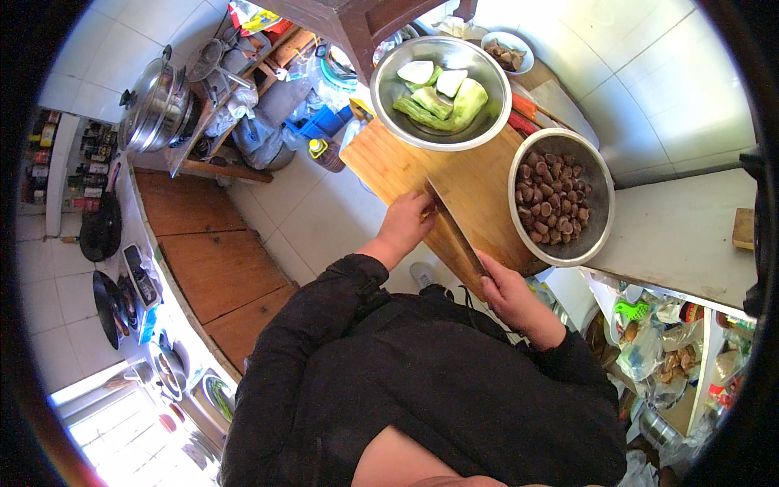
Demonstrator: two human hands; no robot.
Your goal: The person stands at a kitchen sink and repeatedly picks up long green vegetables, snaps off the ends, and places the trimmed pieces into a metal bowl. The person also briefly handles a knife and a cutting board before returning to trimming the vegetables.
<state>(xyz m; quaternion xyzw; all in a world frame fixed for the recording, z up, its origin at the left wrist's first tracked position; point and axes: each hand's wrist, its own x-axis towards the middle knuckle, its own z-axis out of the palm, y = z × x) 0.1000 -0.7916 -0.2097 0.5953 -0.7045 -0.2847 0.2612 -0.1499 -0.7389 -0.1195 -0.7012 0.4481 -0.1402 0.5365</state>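
Observation:
My right hand [511, 298] grips the handle of a kitchen knife [455, 224], whose blade reaches away from me over a wooden cutting board [389, 149]. At the blade's left side, near its far end, my left hand [406, 224] has its fingers curled down at the board; whether something small is pinched in them is hidden. A steel bowl of brown chestnuts [551, 198] stands at the board's right edge. At its far end, another steel bowl [380, 103] contains green and white vegetable pieces [465, 106].
A small bowl [510, 52] with brown pieces stands at the back. Red-handled tools [523, 112] lie between the steel bowls. On the right is a pale countertop [675, 225] above packed shelves. An oil bottle [325, 155] stands on the floor; wooden cabinet doors [207, 268] line the left.

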